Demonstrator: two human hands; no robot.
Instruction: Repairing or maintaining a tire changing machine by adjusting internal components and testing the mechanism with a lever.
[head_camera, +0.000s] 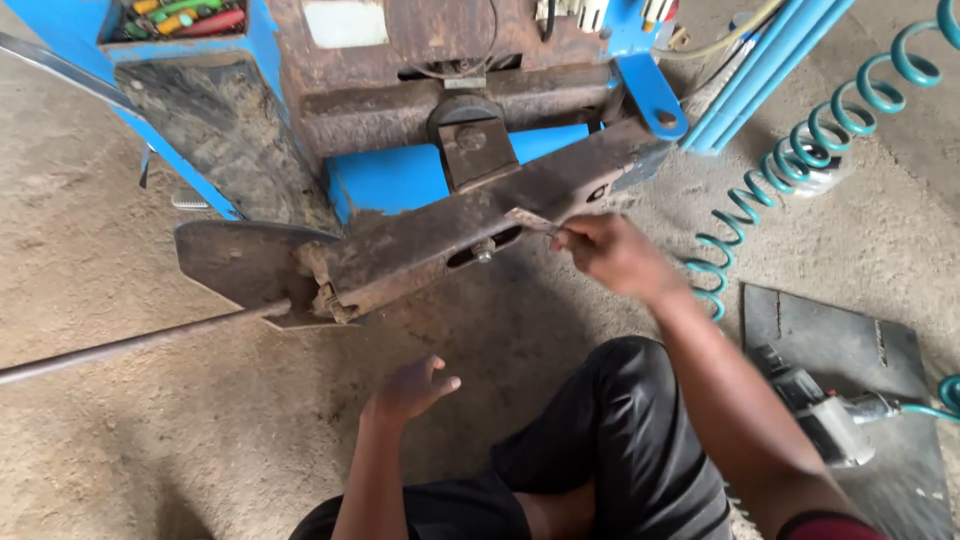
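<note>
Head view, setting: a person crouches on a dusty concrete floor (120, 440) in front of a blue machine (400, 180) with a rusty steel body.
Head view, work piece: a rusty arm (470, 235) runs slantwise across the front of the machine, ending at its lower left in a dark flat shovel-shaped blade (245, 265).
Head view, bolt: a bolt (484, 250) sits in a slot on the underside of the rusty arm, seated and not removed.
Head view, right hand: the right hand (610, 255) is closed around the end of a flat metal wrench (532, 221); the wrench tip lies against the rusty arm just right of the bolt. Whether it bites a nut, I cannot tell.
Head view, left hand: the left hand (415, 388) hangs below the arm, fingers loosely spread, holding nothing, touching nothing.
Head view, long bar: a thin steel bar (140, 345) reaches from the left edge to the blade's base.
Head view, nearby: a teal coiled air hose (800, 160) trails right; an air impact tool (815, 410) lies on a dark mat (850, 345), unused.
Progress, judged: fastener work on the arm appears under way; arm and blade are attached, bolt in place, so most seems left to do.
</note>
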